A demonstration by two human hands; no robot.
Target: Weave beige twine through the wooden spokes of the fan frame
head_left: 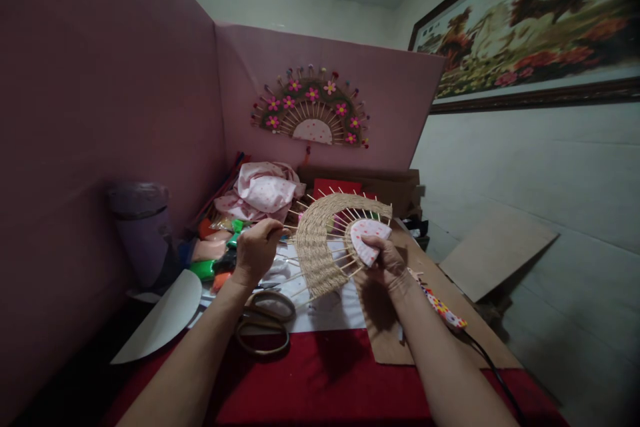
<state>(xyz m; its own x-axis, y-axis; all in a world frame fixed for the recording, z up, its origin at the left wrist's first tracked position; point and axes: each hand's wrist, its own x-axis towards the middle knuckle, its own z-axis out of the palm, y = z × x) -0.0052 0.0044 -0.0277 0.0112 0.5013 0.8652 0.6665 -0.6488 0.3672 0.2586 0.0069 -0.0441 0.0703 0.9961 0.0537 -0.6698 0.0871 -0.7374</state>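
Note:
A half-round woven fan (316, 240), made of thin sticks with tan cord wound through them, is held tilted above the table. My right hand (389, 265) grips its base, a half-disc of white cloth with pink spots (369, 240), with the thumb lying on the cloth. At the fan's left edge, my left hand (260, 250) is closed in a pinch at the outer end of one stick. Anything small between those fingertips is hidden. Below the left side of the fan lie large scissors (265, 323).
A finished flower-trimmed fan (313, 110) hangs on the pink panel. Spotted cloth (265, 187) and coloured clay packets (207, 250) lie left. A white half-disc (163, 320) and purple container (143, 233) stand nearer. On cardboard (393, 347), a patterned glue gun (443, 307) trails a black cable.

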